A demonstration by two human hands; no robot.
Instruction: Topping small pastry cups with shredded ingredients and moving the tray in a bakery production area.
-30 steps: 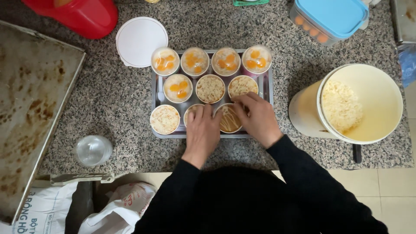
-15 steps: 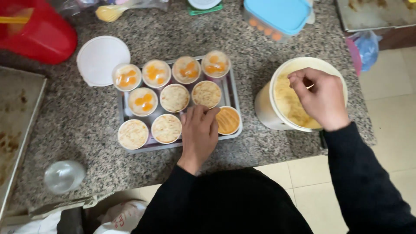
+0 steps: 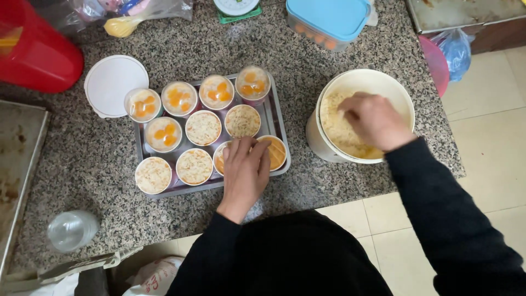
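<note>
A metal tray (image 3: 276, 118) on the granite counter carries several small round cups. Some show orange fruit pieces (image 3: 179, 97), others a pale shredded topping (image 3: 203, 128), and one at the front right has a plain orange filling (image 3: 275, 152). My left hand (image 3: 245, 174) rests on the front row, fingers spread over one cup and touching the orange-filled one. My right hand (image 3: 374, 121) reaches into a cream bucket (image 3: 368, 77) of pale shreds, fingers bunched down in the shreds.
A white lid (image 3: 114, 84) lies left of the tray. A red container (image 3: 33, 52) stands far left, a blue-lidded box (image 3: 329, 19) at the back, a baking sheet (image 3: 13, 164) at the left edge, a clear glass (image 3: 71, 229) near the front.
My right hand left the tray, crossed to the bucket and now digs into the shreds. My left hand has stayed on the front row of cups.
</note>
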